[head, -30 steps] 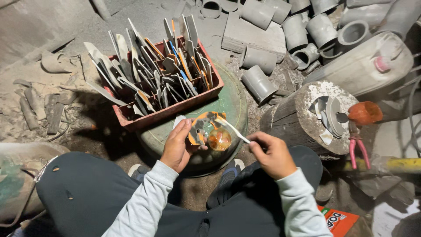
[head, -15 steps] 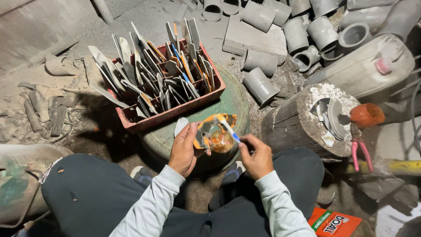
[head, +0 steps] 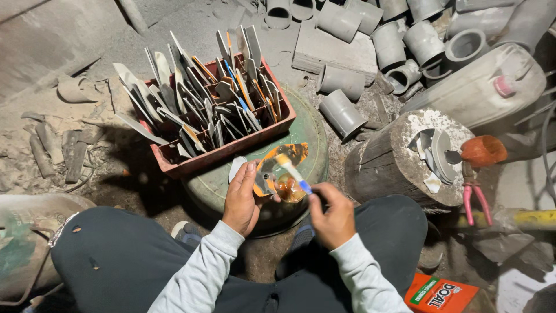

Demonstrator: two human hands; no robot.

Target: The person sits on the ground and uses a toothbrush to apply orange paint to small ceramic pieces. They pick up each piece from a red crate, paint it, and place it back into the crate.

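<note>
My left hand (head: pixel 242 200) holds a curved grey plastic piece (head: pixel 272 174) smeared with orange glue, tilted above a round green drum lid (head: pixel 313 148). In my right hand (head: pixel 331 216) is a small brush (head: pixel 292 172) with a white and blue handle; its bristle end rests on the orange-coated face of the piece. Behind the hands, a red crate (head: pixel 231 148) packed with several upright cut plastic strips sits on the drum lid.
A wooden stump (head: pixel 394 168) at the right carries cut pieces and an orange cup (head: pixel 483 150); pink-handled pliers (head: pixel 476 200) lean beside it. Grey pipe fittings (head: pixel 399 40) and a white jerrycan (head: pixel 480 87) lie behind. An orange glue box (head: pixel 440 293) is by my right leg.
The brush tip has swept up and left across the orange-coated piece, and both hands have shifted slightly to the right. The piece is tilted more upright.
</note>
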